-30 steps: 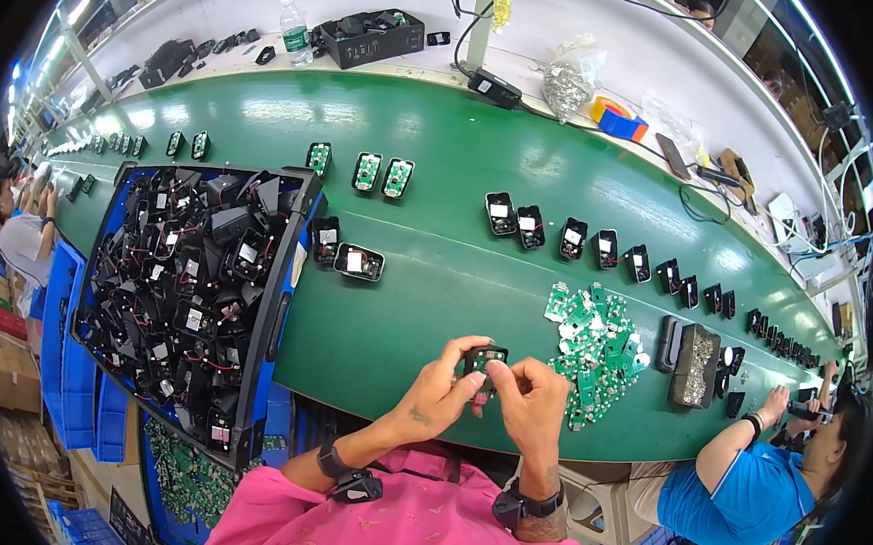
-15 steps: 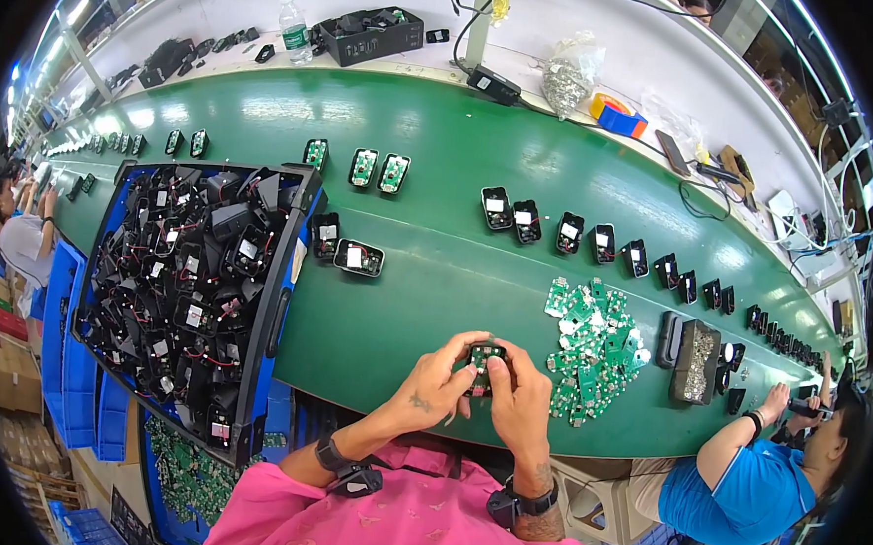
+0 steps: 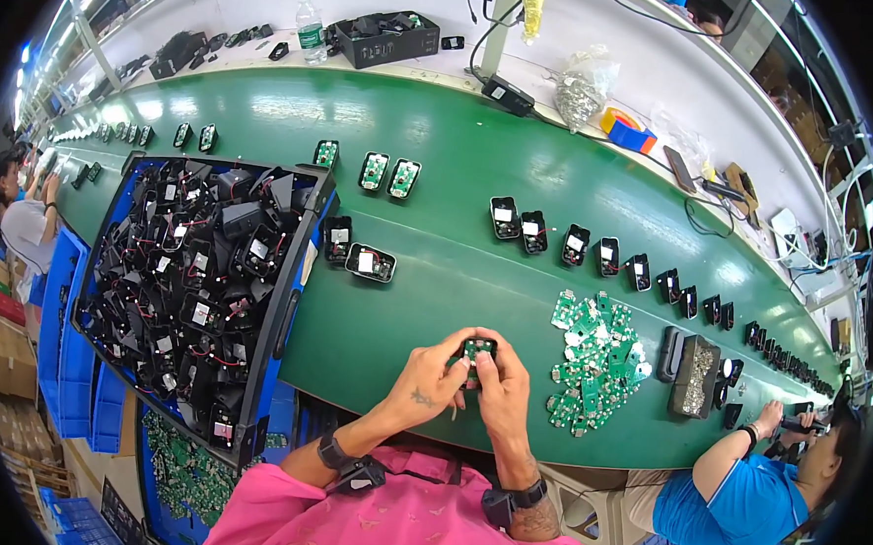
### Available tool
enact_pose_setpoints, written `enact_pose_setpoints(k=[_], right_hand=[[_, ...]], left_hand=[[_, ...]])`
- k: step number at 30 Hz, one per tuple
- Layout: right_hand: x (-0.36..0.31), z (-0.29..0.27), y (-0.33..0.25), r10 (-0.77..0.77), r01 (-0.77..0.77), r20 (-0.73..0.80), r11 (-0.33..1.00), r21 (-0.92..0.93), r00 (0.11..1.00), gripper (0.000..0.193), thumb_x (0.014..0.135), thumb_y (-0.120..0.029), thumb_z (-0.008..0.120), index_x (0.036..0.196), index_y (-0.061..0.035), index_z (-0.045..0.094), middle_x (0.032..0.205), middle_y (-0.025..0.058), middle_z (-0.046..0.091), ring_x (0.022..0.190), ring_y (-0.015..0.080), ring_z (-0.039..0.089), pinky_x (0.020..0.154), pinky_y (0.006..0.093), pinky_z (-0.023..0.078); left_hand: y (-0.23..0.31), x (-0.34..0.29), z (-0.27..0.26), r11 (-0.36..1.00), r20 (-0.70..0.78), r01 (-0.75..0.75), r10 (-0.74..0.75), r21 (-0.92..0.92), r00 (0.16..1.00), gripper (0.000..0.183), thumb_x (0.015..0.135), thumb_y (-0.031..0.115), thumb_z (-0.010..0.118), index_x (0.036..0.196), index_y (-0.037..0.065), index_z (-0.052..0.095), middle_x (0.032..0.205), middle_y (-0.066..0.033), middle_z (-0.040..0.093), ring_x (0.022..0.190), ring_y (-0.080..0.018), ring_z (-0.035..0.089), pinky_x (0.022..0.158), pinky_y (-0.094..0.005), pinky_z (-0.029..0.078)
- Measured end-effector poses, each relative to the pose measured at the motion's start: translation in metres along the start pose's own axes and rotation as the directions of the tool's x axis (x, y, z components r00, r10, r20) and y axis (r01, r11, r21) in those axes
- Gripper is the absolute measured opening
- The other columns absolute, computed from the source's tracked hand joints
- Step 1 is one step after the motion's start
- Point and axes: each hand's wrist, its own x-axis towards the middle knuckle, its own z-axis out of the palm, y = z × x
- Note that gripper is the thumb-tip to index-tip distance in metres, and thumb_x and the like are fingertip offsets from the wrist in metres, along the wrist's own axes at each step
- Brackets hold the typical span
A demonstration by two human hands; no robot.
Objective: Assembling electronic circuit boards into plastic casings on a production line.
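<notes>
Both my hands meet over the near edge of the green bench, gripping one small black casing (image 3: 474,348) with a green circuit board in it. My left hand (image 3: 427,383) wraps its left side, thumb on the board. My right hand (image 3: 503,387) closes round the other side, its thumb also pressing the board. The fingers beneath are mostly hidden. To the right of my hands lies a loose pile of green circuit boards (image 3: 590,364). Ahead and left, an open black casing (image 3: 371,262) with a white label inside lies on the bench.
At left stands a blue-and-black tray (image 3: 282,309) heaped with black casings and red wires. Rows of casings (image 3: 575,244) line the bench (image 3: 435,302). Right of the board pile is a black box of small metal parts (image 3: 693,380). Co-workers sit at both sides, one in a blue shirt (image 3: 735,505).
My hands have shifted slightly left and up with the casing, my right hand the most. The whole view has moved a little. The co-worker's hands at the right have moved lower.
</notes>
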Motion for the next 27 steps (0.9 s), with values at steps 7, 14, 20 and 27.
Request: enact_pose_setpoints(k=[7, 14, 20, 27], right_hand=[[0.016, -0.004, -0.040, 0.154, -0.114, 0.297, 0.983, -0.147, 0.942, 0.064, 0.091, -0.011, 0.069, 0.148, -0.0010, 0.041, 0.080, 0.0024, 0.063, 0.061, 0.0046, 0.055, 0.056, 0.0199, 0.045], [0.028, 0.006, -0.062, 0.059, 0.092, 0.373, 0.922, -0.375, 0.926, 0.094, 0.074, -0.016, 0.088, 0.151, 0.0003, 0.036, 0.062, -0.0020, 0.052, 0.055, 0.0027, 0.046, 0.050, 0.0193, 0.036], [0.042, 0.006, -0.065, 0.127, 0.044, 0.319, 0.877, -0.478, 0.939, 0.076, 0.076, -0.023, 0.086, 0.138, 0.0039, 0.051, 0.073, 0.0028, 0.058, 0.056, 0.0055, 0.049, 0.051, 0.0220, 0.038], [0.085, 0.008, -0.070, -0.082, 0.525, 0.619, 0.624, -0.579, 0.781, 0.081, 0.070, -0.021, 0.085, 0.136, 0.0049, 0.047, 0.122, 0.0213, 0.057, 0.105, 0.0353, 0.060, 0.084, 0.0393, 0.053]], left_hand=[[-0.016, 0.015, -0.045, 0.788, 0.143, 0.352, -0.326, -0.505, 0.934, 0.023, 0.096, 0.015, 0.048, 0.107, -0.003, 0.060, 0.085, -0.0172, 0.070, 0.049, -0.0180, 0.063, 0.041, -0.0262, 0.050], [-0.016, 0.020, -0.056, 0.608, 0.221, 0.385, -0.329, -0.695, 0.918, 0.029, 0.094, 0.023, 0.052, 0.098, -0.005, 0.059, 0.081, -0.0188, 0.069, 0.051, -0.0220, 0.065, 0.042, -0.0280, 0.051], [-0.014, 0.023, -0.055, 0.629, 0.237, 0.448, -0.394, -0.635, 0.888, 0.028, 0.094, 0.023, 0.053, 0.092, -0.004, 0.058, 0.074, -0.0143, 0.066, 0.051, -0.0199, 0.064, 0.043, -0.0291, 0.051], [-0.017, 0.027, -0.050, 0.986, -0.160, 0.073, -0.097, -0.151, 0.982, 0.043, 0.097, 0.019, 0.054, 0.129, -0.009, 0.056, 0.082, -0.0102, 0.070, 0.054, -0.0124, 0.062, 0.052, -0.0267, 0.050]])
